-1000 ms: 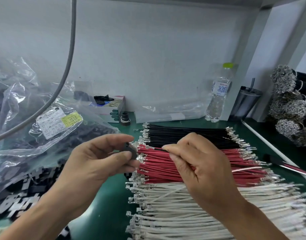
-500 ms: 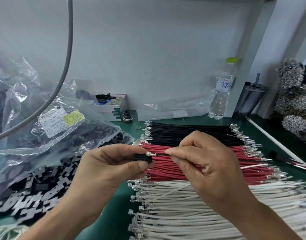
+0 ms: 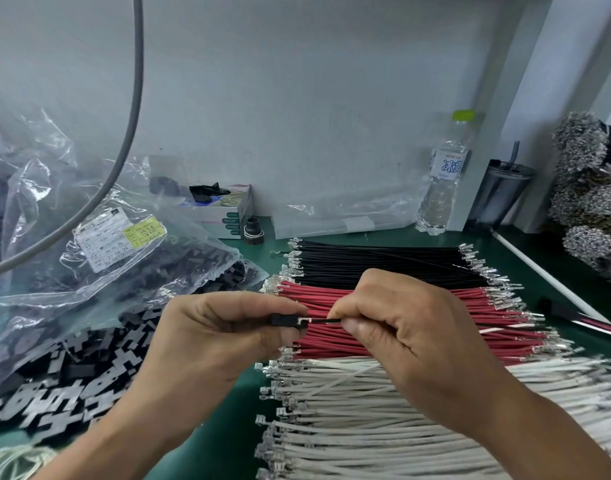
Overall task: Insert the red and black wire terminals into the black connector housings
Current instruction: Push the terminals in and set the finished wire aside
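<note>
My left hand (image 3: 210, 336) pinches a small black connector housing (image 3: 286, 320) between thumb and forefinger. My right hand (image 3: 411, 337) pinches a black wire (image 3: 326, 320) whose silver terminal sits at the housing's right opening. Both hands hover over the red wires (image 3: 477, 306), which lie in a flat row on the green bench. A row of black wires (image 3: 383, 261) lies behind the red ones. Loose black housings (image 3: 65, 382) are heaped at the left, spilling from a clear plastic bag (image 3: 89, 258).
White wires (image 3: 366, 410) fill the bench in front of the red row. A water bottle (image 3: 444, 178), a dark tumbler (image 3: 501, 192) and a small box (image 3: 224, 213) stand along the back wall. Bundles of terminals (image 3: 588, 188) pile at the right. A grey cable (image 3: 130, 123) hangs at upper left.
My left hand has turned the housing level and brought it up against the wire's terminal. My right hand has moved the wire's tip leftward to the housing's opening.
</note>
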`<state>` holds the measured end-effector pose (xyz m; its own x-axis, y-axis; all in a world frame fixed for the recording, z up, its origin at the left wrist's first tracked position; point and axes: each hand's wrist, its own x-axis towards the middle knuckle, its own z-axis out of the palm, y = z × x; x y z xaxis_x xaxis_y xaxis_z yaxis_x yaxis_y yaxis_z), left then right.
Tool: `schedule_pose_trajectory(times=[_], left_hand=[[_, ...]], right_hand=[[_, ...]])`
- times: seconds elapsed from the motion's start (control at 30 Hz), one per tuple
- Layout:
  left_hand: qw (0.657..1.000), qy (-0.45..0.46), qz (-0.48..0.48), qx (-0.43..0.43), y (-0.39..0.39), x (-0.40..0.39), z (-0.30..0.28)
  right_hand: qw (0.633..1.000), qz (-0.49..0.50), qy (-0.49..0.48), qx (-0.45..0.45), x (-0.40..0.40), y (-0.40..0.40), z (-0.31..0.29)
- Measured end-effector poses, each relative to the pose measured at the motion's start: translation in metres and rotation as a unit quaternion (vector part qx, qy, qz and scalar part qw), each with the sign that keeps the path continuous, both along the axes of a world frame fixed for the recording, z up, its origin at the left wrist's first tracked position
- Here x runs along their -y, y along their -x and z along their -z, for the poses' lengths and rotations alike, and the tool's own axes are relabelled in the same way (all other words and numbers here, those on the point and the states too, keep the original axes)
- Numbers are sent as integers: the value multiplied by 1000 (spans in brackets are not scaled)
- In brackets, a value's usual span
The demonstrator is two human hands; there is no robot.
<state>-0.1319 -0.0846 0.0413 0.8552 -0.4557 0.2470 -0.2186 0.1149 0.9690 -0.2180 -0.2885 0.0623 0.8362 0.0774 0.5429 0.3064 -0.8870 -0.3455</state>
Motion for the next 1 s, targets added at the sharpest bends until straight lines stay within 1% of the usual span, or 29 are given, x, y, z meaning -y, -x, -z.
schedule_pose_trajectory(times=[0.1,0.2,0.3,0.37,0.5,0.63,0.73,0.8,0.9,1.0], left_hand=[[1000,-7,-1,3,0,1,1],[999,12,14,-37,0,2,2],[999,7,21,-48,0,2,4],[999,4,10,-46,-1,3,6],[999,1,3,-36,1,6,8],[1000,4,7,-21,1,4,9],[1000,14,-9,0,0,3,9],[1000,15,-16,13,0,4,8],[1000,15,-12,16,0,7,7],[998,29,-45,-24,-5,6,9]], right_hand=[[1000,-4,-16,-19,0,0,-1],[999,-6,-27,-16,0,-1,1],[999,7,32,22,-7,-3,5],[998,15,47,40,-8,-4,7],[999,4,5,47,-3,-6,11],[997,3,24,78,-9,-7,14],[996,-2,26,84,-15,-9,15],[995,1,42,86,-15,-9,14],[990,38,98,95,-8,-6,6],[982,73,134,109,5,3,-3]])
